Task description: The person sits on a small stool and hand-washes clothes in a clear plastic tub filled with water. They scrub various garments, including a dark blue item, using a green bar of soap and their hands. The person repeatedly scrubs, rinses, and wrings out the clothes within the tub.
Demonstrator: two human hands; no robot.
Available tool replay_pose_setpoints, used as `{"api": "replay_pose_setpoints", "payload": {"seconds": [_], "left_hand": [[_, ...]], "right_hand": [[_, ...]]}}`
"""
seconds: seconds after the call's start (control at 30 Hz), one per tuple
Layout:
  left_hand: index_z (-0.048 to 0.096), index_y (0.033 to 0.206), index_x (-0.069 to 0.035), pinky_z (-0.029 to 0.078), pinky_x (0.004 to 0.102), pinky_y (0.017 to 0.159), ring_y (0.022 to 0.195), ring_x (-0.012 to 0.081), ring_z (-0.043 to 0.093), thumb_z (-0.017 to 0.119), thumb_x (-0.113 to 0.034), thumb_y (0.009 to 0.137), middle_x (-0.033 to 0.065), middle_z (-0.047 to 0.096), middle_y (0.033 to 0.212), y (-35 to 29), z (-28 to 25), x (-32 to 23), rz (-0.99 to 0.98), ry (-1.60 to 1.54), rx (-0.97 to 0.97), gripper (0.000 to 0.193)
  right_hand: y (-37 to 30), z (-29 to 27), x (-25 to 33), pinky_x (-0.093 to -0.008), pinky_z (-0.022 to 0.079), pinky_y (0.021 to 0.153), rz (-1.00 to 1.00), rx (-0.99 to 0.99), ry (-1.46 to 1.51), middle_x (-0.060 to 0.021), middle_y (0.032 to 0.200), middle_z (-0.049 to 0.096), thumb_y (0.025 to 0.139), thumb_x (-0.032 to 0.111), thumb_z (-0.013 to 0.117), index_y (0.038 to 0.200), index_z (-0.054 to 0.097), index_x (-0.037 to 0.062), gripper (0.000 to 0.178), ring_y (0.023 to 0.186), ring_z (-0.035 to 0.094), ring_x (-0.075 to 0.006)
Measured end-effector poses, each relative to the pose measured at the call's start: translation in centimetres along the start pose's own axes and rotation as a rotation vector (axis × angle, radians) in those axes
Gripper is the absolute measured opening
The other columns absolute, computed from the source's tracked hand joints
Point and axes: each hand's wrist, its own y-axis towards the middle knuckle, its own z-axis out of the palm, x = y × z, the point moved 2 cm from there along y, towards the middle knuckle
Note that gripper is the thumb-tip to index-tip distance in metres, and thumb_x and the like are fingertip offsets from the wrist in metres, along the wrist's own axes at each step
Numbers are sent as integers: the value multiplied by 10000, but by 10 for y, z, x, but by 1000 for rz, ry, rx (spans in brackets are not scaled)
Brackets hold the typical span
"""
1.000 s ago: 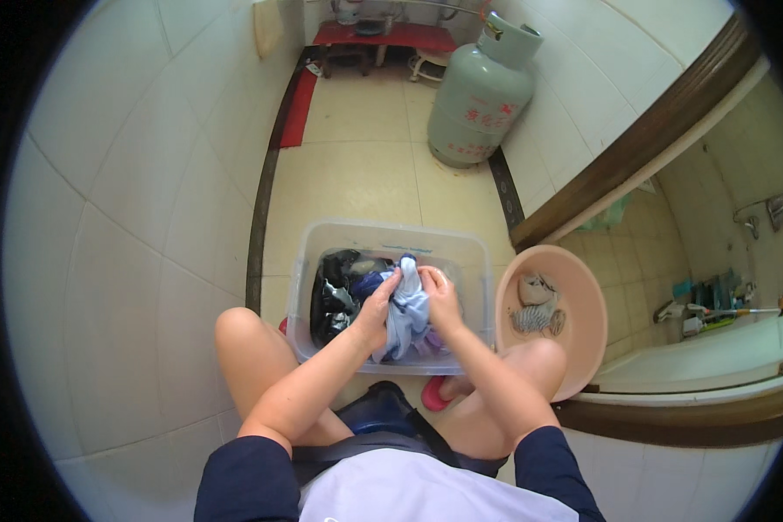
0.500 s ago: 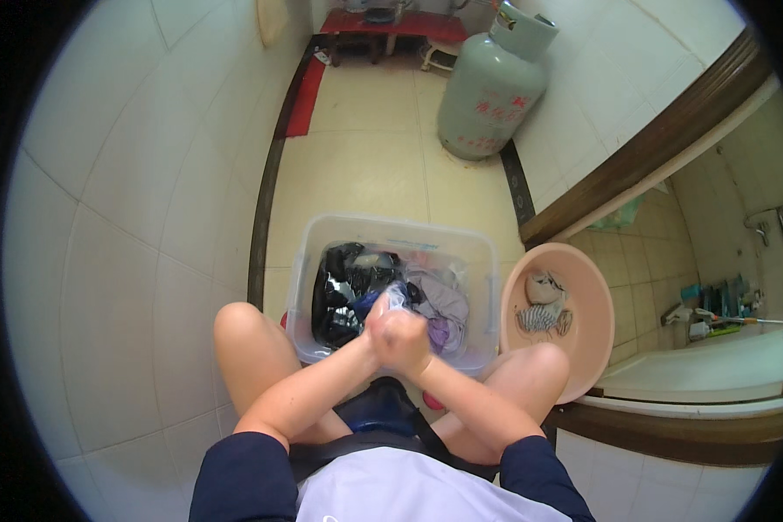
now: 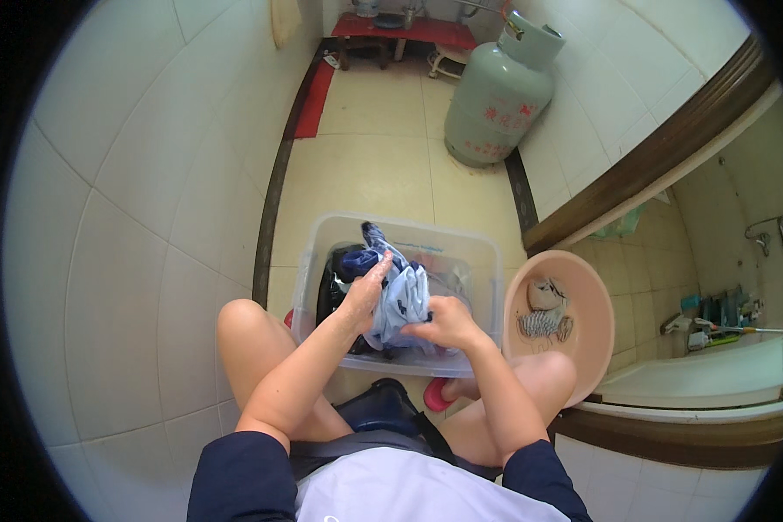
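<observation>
A wet light blue garment (image 3: 400, 297) with dark navy parts is bunched between my two hands, over a clear plastic tub (image 3: 487, 252) in front of my knees. On its left side, my left hand (image 3: 365, 294) presses against the cloth with its fingers closed about it. My right hand (image 3: 452, 323) grips the lower right side, thumb toward me. Below the garment, dark wet clothes (image 3: 328, 287) lie on the tub's left side. Mauve cloth (image 3: 451, 283) shows in the water on the right, partly hidden by the bundle.
A pink basin (image 3: 602, 322) stands right of the tub, holding a striped cloth (image 3: 544, 326) and a pale cloth (image 3: 545, 294). A green gas cylinder (image 3: 500, 100) stands farther off by the right wall. At the far end is a low red bench (image 3: 444, 33). White tiled wall runs along my left.
My hands were clasped together around a bundle low over the tub. Now they are apart, and the light blue garment shows loosened and spread upward between them.
</observation>
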Motion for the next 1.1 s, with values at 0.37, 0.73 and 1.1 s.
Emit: {"api": "replay_pose_setpoints", "payload": {"seconds": [0.37, 0.73, 1.1], "left_hand": [[464, 1239, -34, 455, 395, 914, 1049, 251, 578, 408, -414, 935, 148, 548, 1210, 18, -9, 46, -63, -300, 341, 490], [586, 964, -97, 510, 338, 689, 783, 160, 601, 491, -308, 906, 26, 615, 886, 13, -2, 86, -69, -224, -64, 238], [606, 859, -114, 481, 308, 667, 734, 139, 587, 484, -325, 901, 7, 626, 840, 18, -9, 53, -5, 6, -16, 247]], "right_hand": [[16, -20, 4, -352, 524, 765, 36, -540, 1527, -105, 911, 649, 887, 256, 519, 984, 592, 17, 268, 836, 644, -214], [18, 27, 12, -397, 430, 504, 14, -937, 157, -175, 640, 576, 778, 131, 598, 677, 568, 26, 148, 562, 575, -322], [16, 37, -16, -417, 436, 688, 77, -878, 12, -184, 806, 554, 893, 182, 480, 782, 572, 21, 217, 765, 542, -361]]}}
